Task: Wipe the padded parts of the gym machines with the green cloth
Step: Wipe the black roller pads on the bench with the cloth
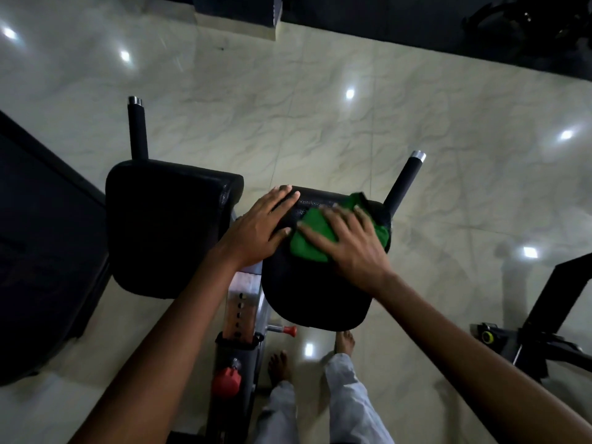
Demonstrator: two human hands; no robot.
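Pale glossy tiles [320, 116] cover the floor, dotted with bright reflections of ceiling lights. Two black pads stand side by side above it: the right pad [317, 293], taken here as the landmark, and a left pad [166, 229] just beside it, with a gap between them. Two black handles with silver caps rise beyond the pads, one [138, 129] behind the left pad and one [404, 184] at the far right corner of the right pad.

On the far half of the right pad lies one green cloth [312, 241]. The right hand [350, 241] lies flat on the cloth, fingers straight and spread, pressing it onto the pad. The left hand [261, 225] rests on the pad's far left edge, fingers straight and together, thumb tip next to the cloth; it grips nothing.

Below the gap on the pad's left side runs a metal post [240, 302] with a row of holes. Two red knobs show: a small one [290, 331] just under the pad's near left edge, and a larger one [228, 381] lower on the post. Two bare feet [278, 366] stand on the tiles beneath the pad's near edge, with pale trouser legs [346, 398]. Right of the pad, well apart, stands another dark machine frame [551, 315] with one yellow-green part [487, 337].
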